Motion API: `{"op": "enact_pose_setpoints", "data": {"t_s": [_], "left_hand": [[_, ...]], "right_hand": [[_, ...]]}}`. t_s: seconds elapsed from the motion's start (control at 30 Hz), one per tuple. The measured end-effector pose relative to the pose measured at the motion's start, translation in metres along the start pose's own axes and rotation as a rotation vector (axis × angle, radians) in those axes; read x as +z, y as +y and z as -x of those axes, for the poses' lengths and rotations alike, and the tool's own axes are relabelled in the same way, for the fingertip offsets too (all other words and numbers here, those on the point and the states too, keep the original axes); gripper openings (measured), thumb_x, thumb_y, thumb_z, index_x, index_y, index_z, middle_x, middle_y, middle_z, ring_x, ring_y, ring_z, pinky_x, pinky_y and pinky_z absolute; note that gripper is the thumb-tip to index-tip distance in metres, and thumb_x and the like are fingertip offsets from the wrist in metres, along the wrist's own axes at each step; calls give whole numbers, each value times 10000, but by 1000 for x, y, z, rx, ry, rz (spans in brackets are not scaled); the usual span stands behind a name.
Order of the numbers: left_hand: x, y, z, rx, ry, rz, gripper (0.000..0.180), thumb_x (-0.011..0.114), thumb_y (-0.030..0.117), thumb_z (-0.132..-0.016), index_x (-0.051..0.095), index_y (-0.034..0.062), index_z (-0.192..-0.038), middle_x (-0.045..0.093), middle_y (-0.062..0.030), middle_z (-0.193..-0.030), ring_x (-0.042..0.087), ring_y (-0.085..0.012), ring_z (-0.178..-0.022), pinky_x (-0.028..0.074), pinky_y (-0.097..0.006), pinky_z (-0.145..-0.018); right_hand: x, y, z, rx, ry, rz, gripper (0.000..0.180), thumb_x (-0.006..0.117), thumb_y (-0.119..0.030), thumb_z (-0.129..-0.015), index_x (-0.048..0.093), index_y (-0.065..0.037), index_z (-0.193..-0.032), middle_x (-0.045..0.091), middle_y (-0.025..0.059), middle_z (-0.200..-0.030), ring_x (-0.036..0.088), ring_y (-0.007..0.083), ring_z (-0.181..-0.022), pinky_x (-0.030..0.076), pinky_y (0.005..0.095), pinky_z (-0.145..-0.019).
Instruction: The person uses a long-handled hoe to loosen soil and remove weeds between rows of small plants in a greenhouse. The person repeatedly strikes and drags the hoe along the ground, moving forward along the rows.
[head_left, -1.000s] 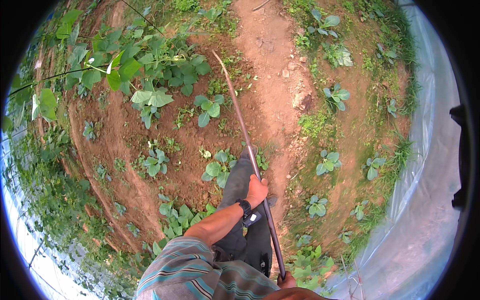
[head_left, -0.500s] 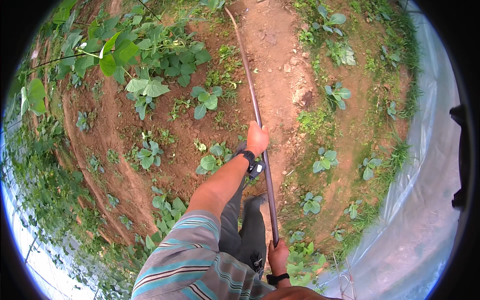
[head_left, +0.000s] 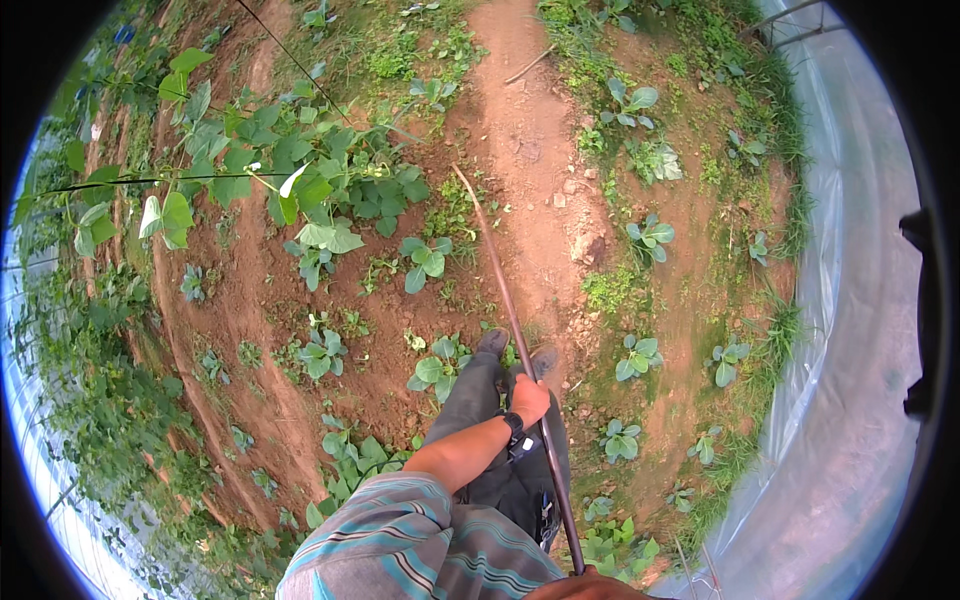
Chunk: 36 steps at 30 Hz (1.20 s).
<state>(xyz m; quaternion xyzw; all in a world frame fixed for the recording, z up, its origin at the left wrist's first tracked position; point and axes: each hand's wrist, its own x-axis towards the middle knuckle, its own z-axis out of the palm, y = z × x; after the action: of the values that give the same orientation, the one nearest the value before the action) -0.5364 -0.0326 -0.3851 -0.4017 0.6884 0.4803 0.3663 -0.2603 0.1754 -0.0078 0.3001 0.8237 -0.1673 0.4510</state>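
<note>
Fingers of our left hand (head_left: 530, 398) are closed around a long brown pole (head_left: 514, 320), and we do not see any gap between them and the wood-like shaft. On the same wrist we wear a black watch (head_left: 514, 424). Our right hand is not so clear: at the lower edge only some skin appears beside the near end of the pole, so we cannot tell how its fingers stand.

The pole runs from this edge up and slightly to the left, and from above it passes between our left shoe (head_left: 492, 343) and our right shoe (head_left: 543, 360). Its far tip, thin and paler, is bent a little to the left, over the left border of the dirt path (head_left: 520, 120). Whether it touches the soil, we cannot say.

Near the pole, on its left, grows a small broad-leaved plant (head_left: 427, 262). Farther right, behind other plants, stands a plastic sheet (head_left: 860, 330).
</note>
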Motion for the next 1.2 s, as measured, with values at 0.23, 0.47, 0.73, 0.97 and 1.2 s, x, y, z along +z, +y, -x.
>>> {"op": "enact_pose_setpoints", "data": {"t_s": [0.23,0.47,0.73,0.97,1.2], "left_hand": [[12,35,-20,-37,-201,171,296,658,163,-996,550,-113,-977,712,-224,-811,744,-319,-607,591,-426,-521],[43,63,-41,-266,-235,306,216,640,168,-1013,635,-45,-979,683,-141,-755,728,-281,-611,576,-461,-494],[58,31,-86,-235,-273,7,280,560,129,-1041,591,-64,-841,628,-161,-646,672,-338,-520,560,-487,-465],[-45,240,-167,-91,-223,211,187,589,110,-1010,604,-32,-888,675,-177,-742,706,-307,-564,537,-474,-448],[-179,470,-306,278,143,63,301,647,187,-1000,589,-108,-988,669,-190,-726,701,-281,-547,544,-426,-471]], "right_hand": [[-68,3,-23,-21,-80,23,249,639,-305,-1028,668,-59,-1052,717,260,-899,689,489,-827,561,566,-723],[-138,-7,-48,-125,164,136,190,766,-185,-811,628,-56,-784,668,204,-678,678,456,-657,552,553,-642],[-71,17,-73,45,113,-10,202,777,-191,-794,611,-77,-805,660,181,-666,677,438,-645,549,534,-613],[-93,-162,-156,-66,170,69,243,774,-275,-900,630,-81,-878,679,190,-709,690,431,-663,549,534,-611],[-144,-415,-275,-203,161,-24,268,759,-289,-942,636,-56,-992,701,226,-785,703,465,-750,562,547,-665]]}}
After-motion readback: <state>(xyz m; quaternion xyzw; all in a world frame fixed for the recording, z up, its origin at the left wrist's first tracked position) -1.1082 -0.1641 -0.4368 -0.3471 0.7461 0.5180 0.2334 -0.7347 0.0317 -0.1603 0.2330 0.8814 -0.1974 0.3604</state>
